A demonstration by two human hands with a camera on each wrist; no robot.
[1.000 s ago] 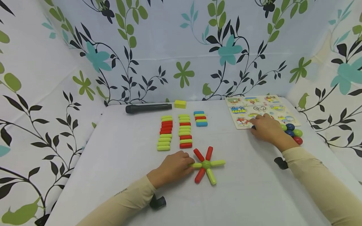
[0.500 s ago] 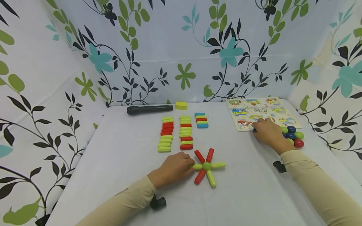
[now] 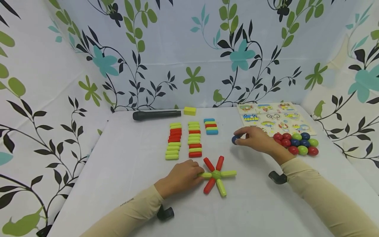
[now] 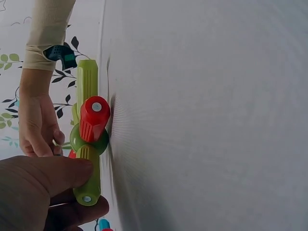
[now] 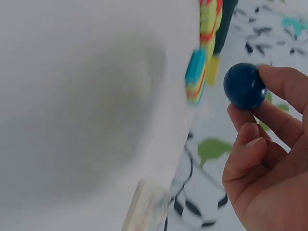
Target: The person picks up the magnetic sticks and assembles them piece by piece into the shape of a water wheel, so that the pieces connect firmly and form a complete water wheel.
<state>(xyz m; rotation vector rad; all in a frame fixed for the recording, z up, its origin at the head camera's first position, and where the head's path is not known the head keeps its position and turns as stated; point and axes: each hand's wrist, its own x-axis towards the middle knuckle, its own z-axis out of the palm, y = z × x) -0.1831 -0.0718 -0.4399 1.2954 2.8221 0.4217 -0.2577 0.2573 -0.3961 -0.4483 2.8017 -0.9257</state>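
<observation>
A glossy dark-blue ball (image 5: 245,85) sits in the fingertips of the right hand (image 3: 256,140), over the desk (image 3: 251,207), between the short stack of rods and the puzzle board. The right wrist view shows it whole, smooth and round with small highlights, pinched between thumb and fingers; in the head view the hand covers part of it.

Nearer the person lies a six-armed star (image 3: 216,174) of three red and three lime-green plastic rods around a green ball hub. The left hand (image 3: 182,176) pinches its left lime-green rod, thumb and fingers closed about the outer end. Only the left wrist view reveals the ridged sides of the rods and the pale round discs set in their ends.

By the right forearm, a cluster of shiny red, green and dark-blue balls (image 3: 296,143) touches or nearly touches a pale flat puzzle board (image 3: 247,122) with coloured pictures; the right wrist view catches part of the board, blurred. Farther left are a long red-and-green column of rods (image 3: 174,141), another long red-and-green column (image 3: 194,138) and a short stack of blue, red and green rods (image 3: 211,126). Behind them lie a black stick with a thicker end (image 3: 157,114) and a yellow block (image 3: 189,111), before a leaf-printed cloth (image 3: 165,42).
</observation>
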